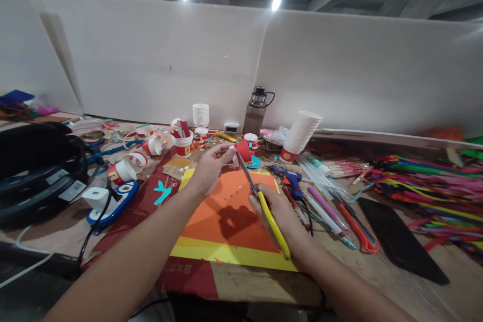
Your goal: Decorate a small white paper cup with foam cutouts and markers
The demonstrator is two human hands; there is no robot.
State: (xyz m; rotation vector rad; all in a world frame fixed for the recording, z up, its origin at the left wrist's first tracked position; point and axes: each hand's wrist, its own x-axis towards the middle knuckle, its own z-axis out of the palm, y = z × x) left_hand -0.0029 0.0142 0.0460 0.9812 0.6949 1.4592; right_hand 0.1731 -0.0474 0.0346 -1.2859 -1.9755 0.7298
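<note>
My left hand (pixel 212 168) is closed on a small red paper piece (pixel 243 151) with a white edge, held up over the orange paper. In my right hand (pixel 275 206) is a pair of scissors (pixel 272 224) with yellow handles. The blades point away from me and meet the red piece near my left fingertips; whether they are cutting into it I cannot tell. Below both hands lies an orange sheet (pixel 204 219) on top of a yellow sheet (pixel 234 256). Tiny red scraps and the shadows of my hands show on the orange sheet.
Stacked paper cups (pixel 302 133), a dark bottle (pixel 255 113) and a red-and-white cup (pixel 182 146) stand behind. To the right are a blue glue gun (pixel 294 183), a black phone-like slab (pixel 403 239) and colourful pipe cleaners (pixel 433 181). A blue power strip (pixel 115 209) sits left.
</note>
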